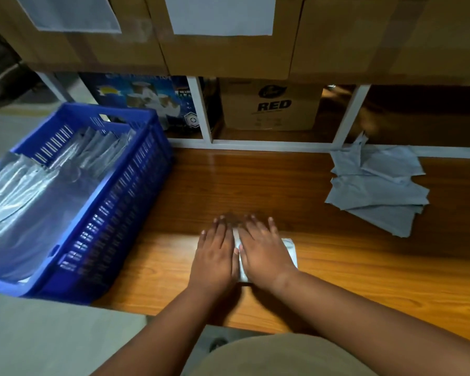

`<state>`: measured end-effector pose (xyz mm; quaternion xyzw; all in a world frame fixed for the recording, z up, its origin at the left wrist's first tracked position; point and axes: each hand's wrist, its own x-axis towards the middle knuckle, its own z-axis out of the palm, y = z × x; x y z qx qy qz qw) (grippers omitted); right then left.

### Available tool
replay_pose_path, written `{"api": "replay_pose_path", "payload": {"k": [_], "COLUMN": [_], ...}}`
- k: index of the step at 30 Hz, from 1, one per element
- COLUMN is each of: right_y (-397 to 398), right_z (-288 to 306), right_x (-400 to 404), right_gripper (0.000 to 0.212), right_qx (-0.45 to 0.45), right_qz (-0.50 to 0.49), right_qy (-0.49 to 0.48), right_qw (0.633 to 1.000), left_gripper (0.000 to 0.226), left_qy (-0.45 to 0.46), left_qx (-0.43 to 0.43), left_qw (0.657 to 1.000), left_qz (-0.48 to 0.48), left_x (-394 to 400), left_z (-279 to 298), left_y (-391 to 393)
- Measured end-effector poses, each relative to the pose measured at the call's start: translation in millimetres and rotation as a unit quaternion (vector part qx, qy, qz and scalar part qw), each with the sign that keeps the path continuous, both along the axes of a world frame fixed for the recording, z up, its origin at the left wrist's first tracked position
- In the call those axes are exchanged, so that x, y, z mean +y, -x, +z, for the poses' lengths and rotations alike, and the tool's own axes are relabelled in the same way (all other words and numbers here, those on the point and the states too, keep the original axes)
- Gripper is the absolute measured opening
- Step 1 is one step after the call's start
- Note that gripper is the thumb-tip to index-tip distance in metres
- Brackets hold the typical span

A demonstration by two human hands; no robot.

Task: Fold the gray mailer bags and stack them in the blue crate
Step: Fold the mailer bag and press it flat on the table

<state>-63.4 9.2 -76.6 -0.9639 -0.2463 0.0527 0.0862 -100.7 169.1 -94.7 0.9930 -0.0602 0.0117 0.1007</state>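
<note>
A folded gray mailer bag (290, 251) lies on the wooden table (255, 185), mostly hidden under both palms. My left hand (215, 253) and my right hand (262, 248) press flat on it side by side, fingers straight. A loose pile of unfolded gray mailer bags (377, 185) lies at the table's far right. The blue crate (136, 191) stands at the left end of the table, with shiny gray bags (38, 191) stacked inside and more standing along its far wall.
Cardboard boxes sit on a shelf above the table's back edge. Below them, white shelf dividers (201, 112) frame a box printed "RED" (272, 104) and a blue printed box (147, 96). Gray floor lies at the near left.
</note>
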Motion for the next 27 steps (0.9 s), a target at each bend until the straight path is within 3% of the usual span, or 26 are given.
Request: {"api": "replay_pose_path", "payload": {"k": [8,27], "right_y": [5,-2], "right_z": [-18,-28], "right_x": [19,21], "right_gripper": [0.071,0.075], "right_qx": [-0.012,0.02], "right_qz": [-0.022,-0.044], "right_qy": [0.08,0.069], "right_qw": [0.996,0.996], "left_gripper": [0.07,0.069], "left_qy": [-0.029,-0.024], "left_qx": [0.042,0.057], "left_qw": [0.998,0.997], "left_qz": [-0.034,-0.042], "left_x": [18,19], "left_z": [-17,-14], "left_y": [1,-7]}}
